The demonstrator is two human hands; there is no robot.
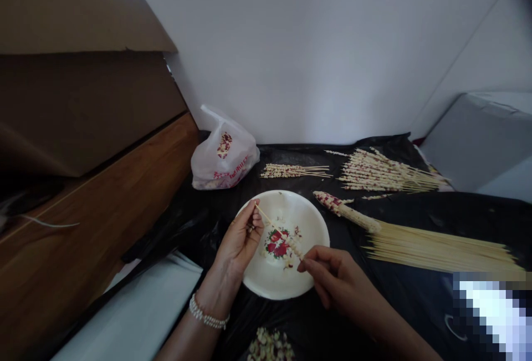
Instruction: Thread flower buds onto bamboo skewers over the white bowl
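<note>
Both hands are raised over a cream bowl [318, 228] with a red flower print inside. My right hand [338, 275] pinches a thin wooden skewer [271, 223] by its lower end, where small pale pieces are threaded. The bare tip slants up to the fingertips of my left hand [241, 236]. Those left fingers are curled closed, with small pale and dark red pieces partly showing in them; their exact kind is unclear. A few loose pieces [288, 262] lie in the bowl. Near my left wrist, more such pieces [271, 345] form a pile at the bottom edge.
Behind the bowl stands a white plastic bag [226, 161]. Threaded skewers lie in a small bunch [286, 171] and a larger one [374, 171]. Bare sticks [440, 247] spread at right beside a bundled piece [347, 211]. Black plastic [174, 214] covers the surface; a cardboard box [83, 106] looms left.
</note>
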